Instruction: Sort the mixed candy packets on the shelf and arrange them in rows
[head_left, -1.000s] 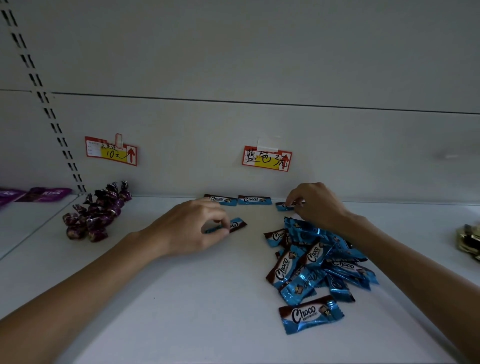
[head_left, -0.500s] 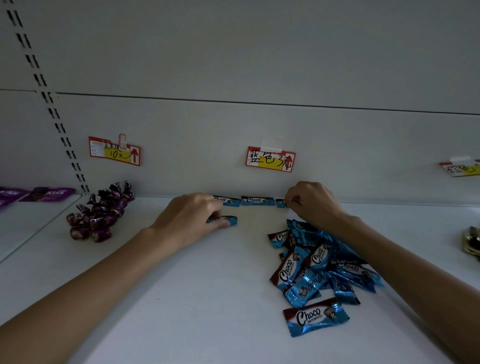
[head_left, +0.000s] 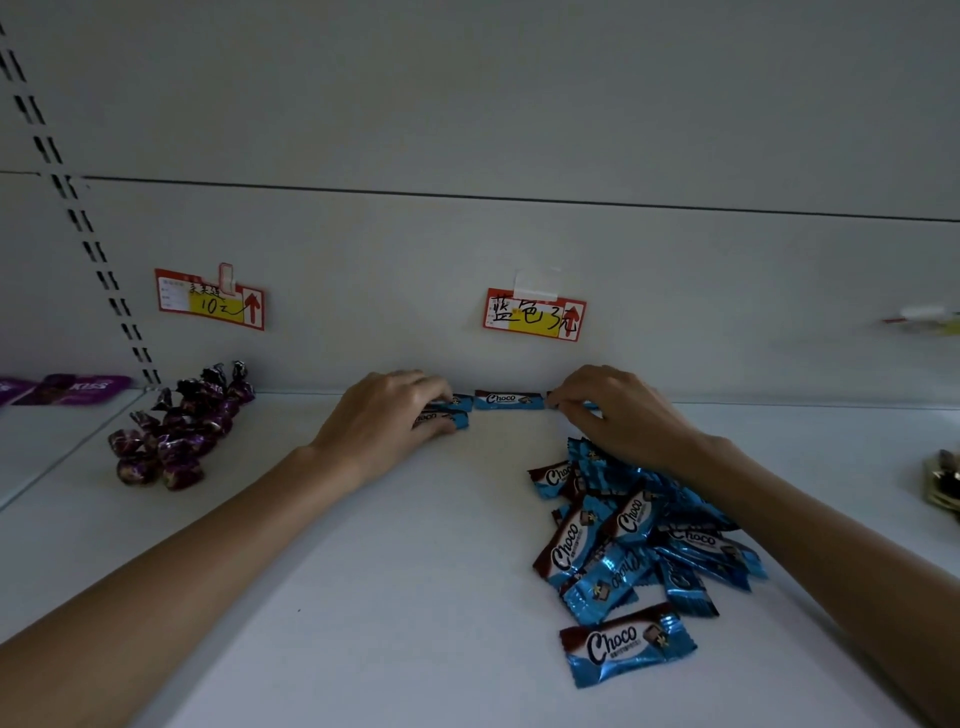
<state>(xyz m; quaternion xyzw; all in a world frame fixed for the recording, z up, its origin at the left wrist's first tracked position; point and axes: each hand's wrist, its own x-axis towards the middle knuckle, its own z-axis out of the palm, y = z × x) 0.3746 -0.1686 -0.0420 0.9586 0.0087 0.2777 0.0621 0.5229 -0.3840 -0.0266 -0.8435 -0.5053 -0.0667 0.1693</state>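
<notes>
My left hand (head_left: 387, 415) rests on the white shelf (head_left: 363, 597), close to the back wall (head_left: 363, 249). Its fingers curl round a small blue Choco packet (head_left: 453, 419) and pinch it. That packet lies flat on the shelf. It is just in front of a back packet (head_left: 461, 401) that sits right against the wall.

Beside that one, in the same row, lies the middle packet (head_left: 508, 399) with the word Choco facing up. My right hand (head_left: 618, 415) is at the other end of this row. Its fingers are bent and pinch an end packet (head_left: 590, 405), but my hand hides most of it. My two hands are apart, with the middle packet between them.

Under my right wrist is a messy pile (head_left: 639, 525) of more blue packets, lying on top of each other. One lone packet (head_left: 626, 644) lies flat in front of the pile, closest to me.

Well off to the left is a heap of shiny purple sweets (head_left: 176, 431). Past them, on the next shelf, lie flat purple bags (head_left: 78, 387). A left tag (head_left: 210, 299) and a right tag (head_left: 535, 314), both red and yellow, are stuck on the back wall. A gold thing (head_left: 943, 483) peeks in at the right edge. I cannot tell what it is.
</notes>
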